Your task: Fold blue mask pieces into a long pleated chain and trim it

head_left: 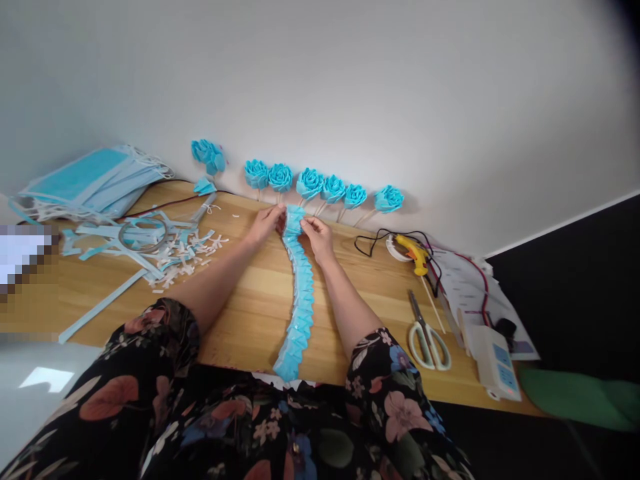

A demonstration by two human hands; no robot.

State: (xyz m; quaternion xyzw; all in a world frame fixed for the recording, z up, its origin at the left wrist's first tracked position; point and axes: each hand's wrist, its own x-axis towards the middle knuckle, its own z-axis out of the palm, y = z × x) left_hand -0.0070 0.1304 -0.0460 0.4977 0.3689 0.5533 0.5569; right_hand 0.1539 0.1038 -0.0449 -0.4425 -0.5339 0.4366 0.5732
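A long strip of folded blue petals point(300, 287) lies down the middle of the wooden table point(240, 307), its near end at the front edge. My left hand point(269, 223) pinches the left side of its far end. Opposite it, my right hand point(317, 237) has thumb and fingers closed on the right side of that same end. Just beyond my hands, several blue flowers on thin sticks, such as one rose point(309, 184), lean against the wall. What my fingertips press on is partly hidden.
Left are stacked face masks point(85, 177), a roll of tape or wire point(144, 235) and white scraps point(185, 260). Right are a yellow glue gun point(416, 255), scissors point(429, 340), paper sheets point(465, 287) and a power strip point(497, 363). The wall point(320, 100) bounds the table's back.
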